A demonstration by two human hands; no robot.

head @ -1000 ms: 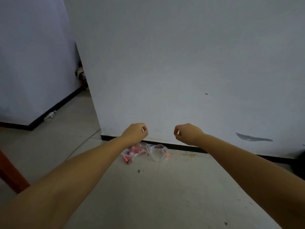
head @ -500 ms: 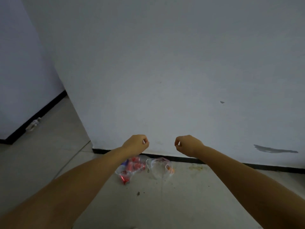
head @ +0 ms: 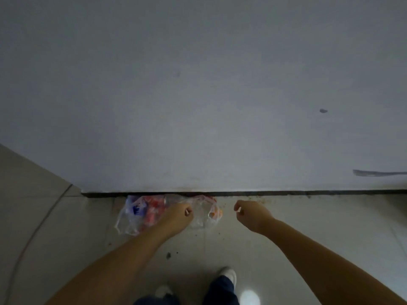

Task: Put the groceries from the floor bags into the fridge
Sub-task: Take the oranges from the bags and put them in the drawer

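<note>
Both forearms reach forward from the bottom of the frame toward the base of the wall (head: 198, 95). The left hand (head: 177, 217) sits just left of centre, fingers curled into a loose fist and holding nothing; it overlaps the bags in the picture, but whether it touches them cannot be told. The right hand (head: 250, 213) sits just right of centre, apart from the bags, fingers likewise curled in with nothing between them.

Two clear plastic bags lie on the tiled floor (head: 308, 227) against the dark skirting strip (head: 286, 192), in the lower centre of the frame. The left bag (head: 136, 213) holds red items and one blue-and-white item; individual items are too blurred to identify. The right bag (head: 208, 211) is mostly transparent, with an orange item at its right edge. The two bags touch or nearly touch behind the left hand.

At the bottom centre, two white shoes (head: 229, 275) and dark trouser legs (head: 220, 291) stand on the floor. Small dark specks lie on the tiles between the shoes and the bags.
</note>
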